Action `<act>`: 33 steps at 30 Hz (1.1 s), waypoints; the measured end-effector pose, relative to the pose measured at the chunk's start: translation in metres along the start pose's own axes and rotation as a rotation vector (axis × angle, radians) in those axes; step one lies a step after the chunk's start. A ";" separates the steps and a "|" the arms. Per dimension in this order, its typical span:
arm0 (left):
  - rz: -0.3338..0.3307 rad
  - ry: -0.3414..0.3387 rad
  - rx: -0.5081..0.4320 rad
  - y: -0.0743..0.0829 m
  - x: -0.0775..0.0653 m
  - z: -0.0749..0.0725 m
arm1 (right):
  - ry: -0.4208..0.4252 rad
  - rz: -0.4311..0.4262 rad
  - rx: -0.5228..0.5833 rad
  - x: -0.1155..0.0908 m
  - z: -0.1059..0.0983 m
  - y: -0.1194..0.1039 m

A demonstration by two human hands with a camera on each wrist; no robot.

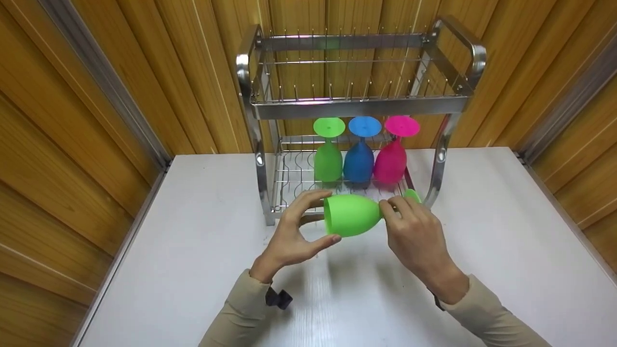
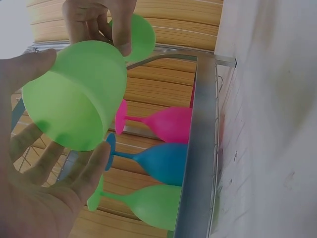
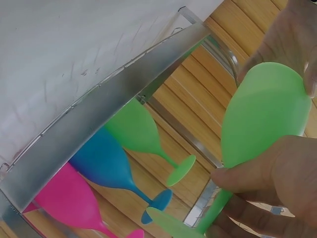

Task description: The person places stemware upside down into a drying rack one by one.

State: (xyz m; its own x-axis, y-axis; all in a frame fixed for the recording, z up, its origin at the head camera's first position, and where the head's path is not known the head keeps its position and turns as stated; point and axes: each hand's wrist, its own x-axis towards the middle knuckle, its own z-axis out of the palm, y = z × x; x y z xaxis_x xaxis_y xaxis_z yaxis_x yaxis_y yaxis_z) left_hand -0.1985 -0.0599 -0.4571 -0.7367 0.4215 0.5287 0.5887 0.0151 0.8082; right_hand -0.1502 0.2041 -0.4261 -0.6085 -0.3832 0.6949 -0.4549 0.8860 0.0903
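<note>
A green plastic wine glass [image 1: 353, 215] lies sideways in the air between both hands, in front of the rack, its mouth facing left. My left hand [image 1: 294, 231] curves around the rim end, thumb on the near side and fingers at the far side. With thumb and fingers my right hand [image 1: 417, 236] pinches the stem just below the bowl. The foot [image 3: 173, 224] of this glass shows in the right wrist view; in the head view the right hand mostly hides it.
A two-tier metal dish rack [image 1: 361, 107] stands at the back against wood-panelled walls. On its lower tier a green glass [image 1: 328, 161], a blue glass [image 1: 358, 161] and a pink glass [image 1: 391, 161] stand upside down in a row. The white tabletop [image 1: 202, 241] extends around the rack.
</note>
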 end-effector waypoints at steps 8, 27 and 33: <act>-0.010 0.070 0.013 0.001 0.001 -0.009 | 0.109 -0.009 0.108 0.001 -0.007 -0.006; -0.108 0.148 -0.330 0.011 0.001 -0.007 | 0.151 0.618 1.446 -0.011 0.014 -0.004; -0.115 0.116 -0.380 0.016 0.001 -0.001 | 0.158 0.738 1.856 -0.004 0.014 -0.002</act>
State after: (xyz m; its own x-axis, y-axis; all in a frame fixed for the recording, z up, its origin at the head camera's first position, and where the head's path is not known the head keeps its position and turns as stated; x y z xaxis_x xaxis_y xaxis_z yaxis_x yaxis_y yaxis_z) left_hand -0.1898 -0.0597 -0.4434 -0.8359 0.3310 0.4378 0.3520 -0.2889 0.8903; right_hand -0.1558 0.2001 -0.4385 -0.9535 -0.0256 0.3003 -0.2468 -0.5056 -0.8267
